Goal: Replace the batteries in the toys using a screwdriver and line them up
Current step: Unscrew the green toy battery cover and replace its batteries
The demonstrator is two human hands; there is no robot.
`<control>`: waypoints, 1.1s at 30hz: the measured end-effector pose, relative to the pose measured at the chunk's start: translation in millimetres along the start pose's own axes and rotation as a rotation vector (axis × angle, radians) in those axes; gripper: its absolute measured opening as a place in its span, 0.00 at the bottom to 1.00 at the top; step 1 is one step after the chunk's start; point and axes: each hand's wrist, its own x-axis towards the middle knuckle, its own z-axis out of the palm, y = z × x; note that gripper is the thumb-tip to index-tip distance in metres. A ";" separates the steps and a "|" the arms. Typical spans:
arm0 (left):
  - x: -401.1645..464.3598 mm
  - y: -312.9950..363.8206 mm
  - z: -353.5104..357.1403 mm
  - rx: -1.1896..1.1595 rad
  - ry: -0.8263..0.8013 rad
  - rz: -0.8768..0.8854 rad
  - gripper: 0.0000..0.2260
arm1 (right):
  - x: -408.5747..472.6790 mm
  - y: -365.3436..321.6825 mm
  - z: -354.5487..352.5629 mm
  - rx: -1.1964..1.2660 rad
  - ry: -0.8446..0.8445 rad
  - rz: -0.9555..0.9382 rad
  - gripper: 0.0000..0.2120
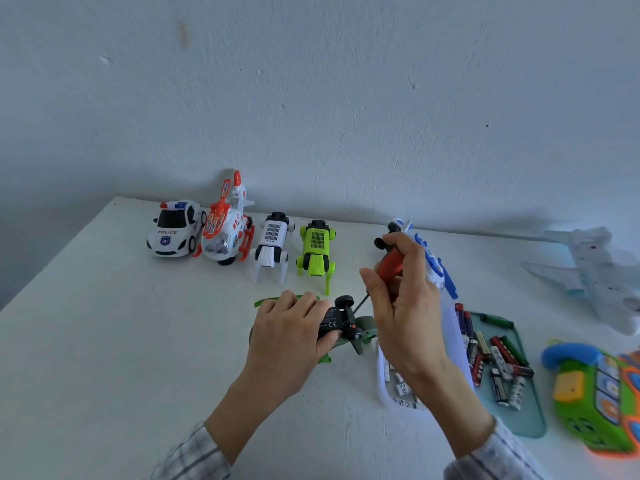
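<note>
Listing the white desk (104,341) from frame left to frame right.

Back row, left of centre: police car (175,228), orange-and-white helicopter (227,228), white robot dog (272,245), green robot dog (316,249), standing side by side near the wall.

Centre, lower: left hand (289,336), its grip clamped on an upturned dark green toy (346,327), black underside facing up, held just above or on the desk.

Right of it: right hand (403,306), grip clamped round a red-handled screwdriver (389,263), shaft slanting down to the toy's underside; the tip seems seated at a screw, though it is too small to tell.

Behind that hand: blue-and-white toy (433,265).

Lower right: batteries (495,362) on a teal tray (530,420).

Far right: white aeroplane (595,268), green toy phone (595,400).

Step in hand, as judged: working the battery-cover screw. Next calls for steady downward pressure while turning, toy held still.
</note>
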 end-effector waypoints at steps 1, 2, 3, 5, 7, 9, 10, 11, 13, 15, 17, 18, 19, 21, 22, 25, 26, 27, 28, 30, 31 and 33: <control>-0.2 -0.1 0.0 -0.002 0.000 -0.001 0.19 | -0.5 0.3 0.1 -0.004 -0.001 0.000 0.16; -0.5 0.1 -0.2 -0.005 0.000 -0.002 0.19 | -0.9 0.3 0.0 -0.006 -0.003 0.001 0.16; -0.9 0.3 -0.3 -0.008 0.000 -0.002 0.19 | -1.1 0.7 -0.1 -0.008 -0.005 -0.001 0.17; -1.1 0.7 -0.7 -0.009 0.004 -0.003 0.20 | -0.8 0.4 -0.5 -0.005 -0.013 -0.011 0.18; -0.9 1.0 -1.0 -0.007 0.005 -0.002 0.19 | -0.5 -2.2 -1.0 0.020 -0.036 -0.032 0.19; -0.7 1.0 -1.2 -0.004 0.008 -0.002 0.19 | -0.9 -5.1 -1.4 0.046 -0.095 -0.069 0.19; 0.1 0.9 -1.2 -0.004 0.012 0.000 0.19 | -0.6 -5.9 -1.5 0.058 -0.138 -0.083 0.19; 0.4 0.7 -1.0 -0.004 0.016 0.001 0.19 | -0.5 -5.5 -1.0 0.062 -0.184 -0.094 0.19; 1.0 0.5 -0.9 -0.007 0.022 -0.002 0.18 | 1.5 -2.4 -0.4 0.036 -0.218 -0.127 0.17; 1.4 0.7 -0.9 -0.011 0.022 -0.004 0.18 | 5.1 1.6 0.3 0.041 -0.164 -0.126 0.18; 1.2 0.9 -0.6 -0.011 0.023 -0.002 0.18 | 10.1 2.6 0.4 0.116 -0.113 -0.039 0.24; 1.2 0.8 -0.6 -0.011 0.023 0.000 0.18 | 13.2 3.4 0.1 0.170 -0.095 0.018 0.27; 1.4 0.6 -0.6 -0.012 0.022 0.001 0.18 | 16.6 5.8 -1.1 0.230 -0.080 0.064 0.28; 1.6 -0.3 -0.5 -0.013 0.022 0.002 0.18 | 23.6 12.3 -5.2 0.348 -0.084 0.101 0.26; 1.4 -0.7 -0.4 -0.014 0.021 0.004 0.18 | 27.2 14.7 -7.3 0.405 -0.110 0.102 0.26; 0.8 -0.6 -0.4 -0.015 0.012 0.005 0.18 | 36.5 17.7 -9.2 0.527 -0.224 0.112 0.25; 1.1 -0.9 -0.5 -0.014 0.013 0.003 0.18 | 39.2 17.6 -8.2 0.546 -0.254 0.122 0.25; 1.7 -1.1 -0.5 -0.014 0.014 0.002 0.18 | 41.6 16.3 -6.9 0.556 -0.274 0.129 0.24; 2.0 -1.3 -0.9 -0.014 0.014 0.001 0.18 | 43.1 14.7 -4.7 0.555 -0.277 0.127 0.21; 2.0 -1.1 -0.9 -0.020 0.018 0.005 0.18 | 43.2 10.2 -0.2 0.561 -0.252 0.109 0.14; 0.9 -0.3 -0.7 -0.022 0.020 0.007 0.18 | 41.9 8.4 1.8 0.577 -0.223 0.097 0.13; -1.8 0.8 -0.9 -0.019 0.026 0.007 0.17 | 40.1 5.6 4.5 0.592 -0.148 0.069 0.11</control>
